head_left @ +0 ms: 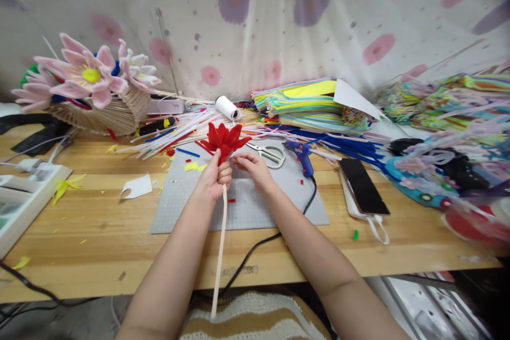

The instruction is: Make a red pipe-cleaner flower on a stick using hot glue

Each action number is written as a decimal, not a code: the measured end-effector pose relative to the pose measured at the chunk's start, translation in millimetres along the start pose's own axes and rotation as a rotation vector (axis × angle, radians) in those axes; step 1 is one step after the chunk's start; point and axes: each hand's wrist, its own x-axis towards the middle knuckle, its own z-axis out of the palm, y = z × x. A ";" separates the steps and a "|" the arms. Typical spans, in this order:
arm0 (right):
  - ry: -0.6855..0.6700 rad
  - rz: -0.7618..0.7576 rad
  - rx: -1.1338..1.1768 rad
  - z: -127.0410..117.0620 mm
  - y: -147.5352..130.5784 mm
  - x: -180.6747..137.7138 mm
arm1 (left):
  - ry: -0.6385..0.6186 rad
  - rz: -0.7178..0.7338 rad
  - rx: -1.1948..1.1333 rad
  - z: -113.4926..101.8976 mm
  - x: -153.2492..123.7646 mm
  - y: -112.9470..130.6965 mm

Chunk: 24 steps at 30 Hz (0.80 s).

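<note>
My left hand [219, 176] is closed around the base of a red fuzzy flower [223, 138], its petals pointing up and outward. From below that fist, the flower's pale stem [221, 244] runs down past the table edge toward my lap. Just right of the flower's base is my right hand [253, 166], fingers curled and tips brought together; whatever they pinch is too small to make out. Beneath both hands lies a grey cutting mat [187, 207]. Scissors [271, 155] with pale handles and a blue glue gun [302, 156] rest on it.
Behind the mat are a white thread spool [227, 108] and bundles of pipe cleaners [314, 109]. Pink-petalled flowers [90, 74] stand at left beside a white power strip [27, 196]. A phone [363, 186] lies at right; a black cable [255, 248] crosses the table front.
</note>
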 end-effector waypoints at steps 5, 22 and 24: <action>0.012 -0.019 -0.020 0.1 -0.1 1.6 | 0.017 0.004 -0.006 -2.6 2.9 -0.2; 0.082 0.027 -0.051 4.4 1.0 7.1 | 0.104 0.156 0.282 -2.8 4.5 -14.2; 0.101 0.041 -0.064 5.0 0.4 6.5 | 0.104 0.195 0.326 -3.8 5.4 -17.0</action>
